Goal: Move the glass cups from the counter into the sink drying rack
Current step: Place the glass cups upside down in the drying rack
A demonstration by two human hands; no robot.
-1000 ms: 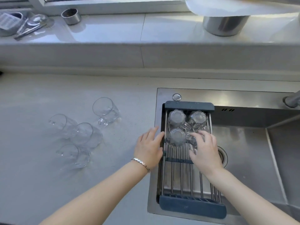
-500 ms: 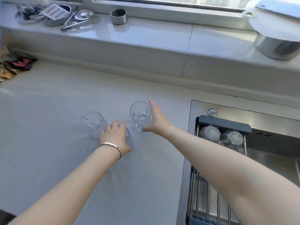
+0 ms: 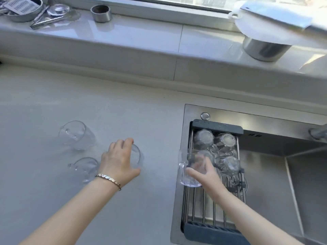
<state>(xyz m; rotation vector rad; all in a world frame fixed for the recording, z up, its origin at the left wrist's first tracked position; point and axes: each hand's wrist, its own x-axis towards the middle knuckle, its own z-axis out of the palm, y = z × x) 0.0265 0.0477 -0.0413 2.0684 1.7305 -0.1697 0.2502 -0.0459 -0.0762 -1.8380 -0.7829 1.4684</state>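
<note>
Glass cup (image 3: 190, 171), previously on the counter (image 3: 53, 200), was held in the right hand (image 3: 203, 174) over the drying rack (image 3: 212, 227). Left hand (image 3: 118, 161) fingers had closed around another cup (image 3: 137, 157).

Home kitchen. Pale stone counter (image 3: 88, 106), stainless sink (image 3: 265, 174) at right with slatted drying rack (image 3: 212, 218) across it, tiled window sill (image 3: 141, 38) at far side holding steel pot (image 3: 263, 50) and metal utensils (image 3: 46, 20).

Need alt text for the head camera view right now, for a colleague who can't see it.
The right hand carries a clear glass cup over the grey-ended metal drying rack, which holds upturned cups. The left hand grips another clear cup on the pale counter, with two more beside it.
</note>
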